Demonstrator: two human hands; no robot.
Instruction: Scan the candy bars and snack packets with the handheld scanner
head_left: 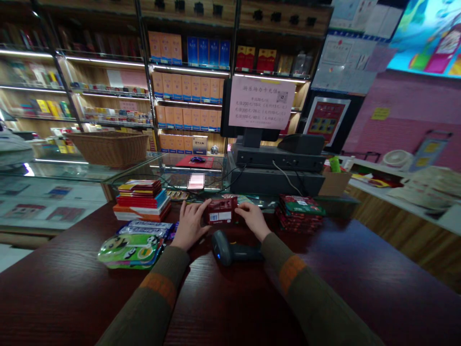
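Note:
A small dark red packet with a white barcode label is held upright between both hands above the dark wooden counter. My left hand grips its left end, fingers curled round it. My right hand holds its right end the same way. A grey barcode scanner lies on the counter just below the packet, between my forearms.
A stack of red, blue and orange flat packs and green cartoon packets lie at the left. A pile of red and green packets sits at the right. Behind are a cash register, a wicker basket, a glass case and stocked shelves.

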